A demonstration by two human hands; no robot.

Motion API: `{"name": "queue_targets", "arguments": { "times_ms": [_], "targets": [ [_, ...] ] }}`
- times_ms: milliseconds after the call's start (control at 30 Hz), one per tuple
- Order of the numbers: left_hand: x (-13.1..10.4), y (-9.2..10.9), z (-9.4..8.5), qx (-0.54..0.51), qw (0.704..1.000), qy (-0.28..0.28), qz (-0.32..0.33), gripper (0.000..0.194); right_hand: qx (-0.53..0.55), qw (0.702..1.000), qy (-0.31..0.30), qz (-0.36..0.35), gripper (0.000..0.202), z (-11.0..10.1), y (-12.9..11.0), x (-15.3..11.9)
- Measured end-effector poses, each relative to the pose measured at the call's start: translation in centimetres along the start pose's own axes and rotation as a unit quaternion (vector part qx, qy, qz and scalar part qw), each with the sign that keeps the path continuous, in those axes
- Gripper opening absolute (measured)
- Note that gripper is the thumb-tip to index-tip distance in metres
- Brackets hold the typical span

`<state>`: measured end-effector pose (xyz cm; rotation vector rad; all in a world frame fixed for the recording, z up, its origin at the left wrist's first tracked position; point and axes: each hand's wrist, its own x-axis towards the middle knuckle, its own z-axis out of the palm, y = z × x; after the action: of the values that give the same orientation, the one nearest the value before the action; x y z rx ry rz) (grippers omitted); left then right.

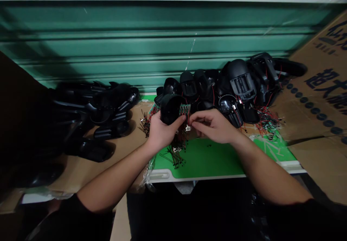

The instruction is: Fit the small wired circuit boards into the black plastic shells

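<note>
the shell (170, 107) is up in the left hand (166, 130), over the near middle of the green tabletop (217, 161). that hand grips it from the near left, with the thumb across the lower edge of the green boards (184, 108) at the shell's right side. the right hand (207, 125) has its fingertips bunched just beside the boards, close to a small white plug (188, 128); whether they pinch a wire, i cannot tell.

the shell looks like glossy moulded plastic: probably light and stiff, a bit slippery, easy to scuff. its curved outer wall seems the place to hold. the boards look rigid but delicate, best taken by the edges. the wires (176, 157) hanging below look thin and limp, quick to tangle, and a tug could strain their joints.

on the right, the box (300, 118) carries large dark chinese characters; 超大 can be read, while the rest is cut off or blurred. i can make out no brand on the shell.
</note>
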<state>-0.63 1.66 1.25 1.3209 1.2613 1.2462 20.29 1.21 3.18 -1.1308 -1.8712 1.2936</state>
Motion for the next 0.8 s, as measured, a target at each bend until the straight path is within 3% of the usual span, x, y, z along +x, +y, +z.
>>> {"name": "queue_targets", "arguments": {
  "times_ms": [133, 233, 400, 467, 600, 800],
  "targets": [
    [0.1, -0.1, 0.0, -0.033, 0.998, -0.044, -0.015, 0.035, -0.155, 0.98, 0.076, -0.099, 0.013, 0.7, 0.0, -0.1],
    [0.3, -0.3, 0.0, -0.065, 0.995, -0.073, -0.026, 0.036, -0.198, 0.965, 0.095, -0.145, 0.016, 0.8, -0.1, -0.2],
    [0.7, -0.8, -0.2, -0.117, 0.985, -0.105, -0.067, 0.036, -0.13, 0.986, 0.055, -0.091, 0.014, 0.3, -0.2, -0.2],
    [0.7, -1.1, -0.2, -0.129, 0.983, -0.106, -0.077, 0.036, -0.111, 0.989, 0.067, -0.066, 0.015, 0.1, 0.0, -0.2],
    [0.7, -1.4, -0.1, -0.101, 0.987, -0.101, -0.075, 0.034, -0.176, 0.97, 0.132, -0.1, 0.013, 0.0, 0.4, 0.1],
    [0.4, -0.9, 0.0, -0.018, 0.995, -0.089, -0.039, 0.033, -0.202, 0.968, 0.113, -0.095, 0.015, 0.4, 0.8, 0.4]
  ]
}}
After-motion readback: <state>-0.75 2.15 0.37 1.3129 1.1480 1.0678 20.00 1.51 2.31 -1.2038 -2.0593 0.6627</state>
